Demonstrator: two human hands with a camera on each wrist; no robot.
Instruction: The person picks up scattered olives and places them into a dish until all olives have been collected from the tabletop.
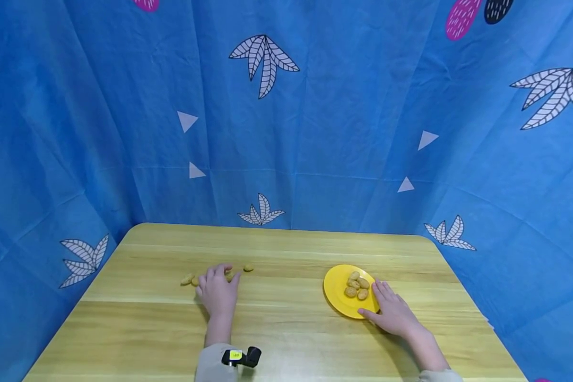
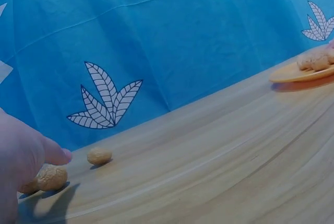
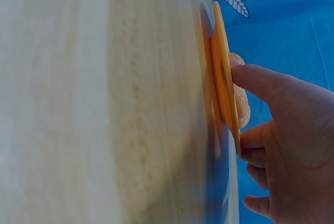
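So the tan, wrinkled, egg-shaped nut-like pieces (image 1: 350, 292) have a dull, crinkly, walnut-ish skin, which shows best in the left wrist view. Five that I can count are bunched on a shiny yellow round shallow plate (image 1: 336, 289), sitting toward the right of the pale wood-grain table (image 1: 286, 339). The others lie at the left: a couple just past the outer side of the left hand (image 1: 218, 289), one between its thumb and forefinger, and a loose tan oval one (image 2: 99, 155) off by itself on the bare wood. That hand is gently curved, thumb and forefinger apart; can't tell if it's actually touching the middle piece. The right hand (image 1: 393, 315) is spread fairly wide, thumb and fingers resting on the plate's rim, not wrapped round it.
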